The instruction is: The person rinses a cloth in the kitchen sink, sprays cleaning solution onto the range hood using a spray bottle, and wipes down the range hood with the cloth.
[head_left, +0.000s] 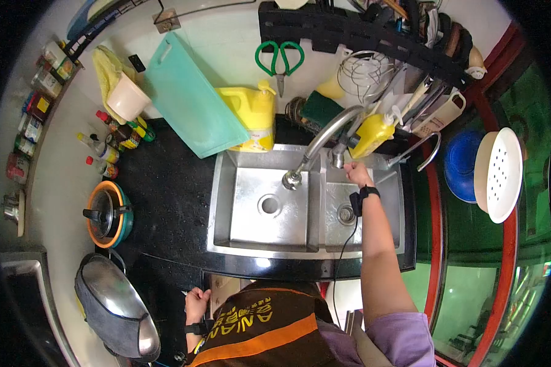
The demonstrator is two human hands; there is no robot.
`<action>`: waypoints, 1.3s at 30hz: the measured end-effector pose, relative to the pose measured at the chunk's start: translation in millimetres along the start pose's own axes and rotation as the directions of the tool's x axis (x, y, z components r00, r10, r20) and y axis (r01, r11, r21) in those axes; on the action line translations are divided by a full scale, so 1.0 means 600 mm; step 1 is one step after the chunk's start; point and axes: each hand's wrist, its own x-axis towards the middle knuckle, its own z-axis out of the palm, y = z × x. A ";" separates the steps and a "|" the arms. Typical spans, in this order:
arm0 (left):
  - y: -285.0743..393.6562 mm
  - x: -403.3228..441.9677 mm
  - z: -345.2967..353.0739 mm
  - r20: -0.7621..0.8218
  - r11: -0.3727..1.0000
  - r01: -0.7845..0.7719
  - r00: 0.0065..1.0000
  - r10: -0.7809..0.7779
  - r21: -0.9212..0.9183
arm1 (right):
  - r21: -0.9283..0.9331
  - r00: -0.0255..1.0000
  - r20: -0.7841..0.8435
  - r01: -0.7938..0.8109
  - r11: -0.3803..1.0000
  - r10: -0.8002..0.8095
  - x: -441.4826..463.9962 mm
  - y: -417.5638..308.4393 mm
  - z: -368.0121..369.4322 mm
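My right hand (358,174) reaches over the small basin (395,214) of the steel sink, its fingers curled close to the base of the curved tap (333,131). Whether they grip the tap's lever is hidden. The tap's spout hangs over the large basin (245,226); no water shows. Low in the view, my left hand (197,304) is closed at the front edge of the black counter (165,226), near a narrow pale gap (226,285). What it holds, if anything, I cannot make out. Just behind the right hand stands a yellow bottle (373,136).
A green cutting board (190,98) leans beside a yellow jug (254,116). Green-handled scissors (280,64) hang on the wall. To the left are bottles (101,150), nested bowls (108,214) and a wok (117,300). A white strainer (502,174) hangs right. A cable (340,269) trails from my right wrist.
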 end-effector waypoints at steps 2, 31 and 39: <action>0.000 0.002 -0.002 -0.018 1.000 0.002 1.000 -0.002 0.004 | -0.087 0.986 -0.134 0.085 0.993 -0.096 -0.001 0.007 0.023; -0.047 0.023 0.002 0.113 0.997 -0.061 0.992 0.055 0.055 | -0.298 0.915 -0.402 -0.096 0.950 -0.033 -0.017 -0.098 0.026; 0.008 0.025 -0.004 0.012 0.823 -0.351 0.922 0.386 0.447 | -0.309 0.943 -0.333 -0.125 0.943 0.016 -0.041 -0.123 0.015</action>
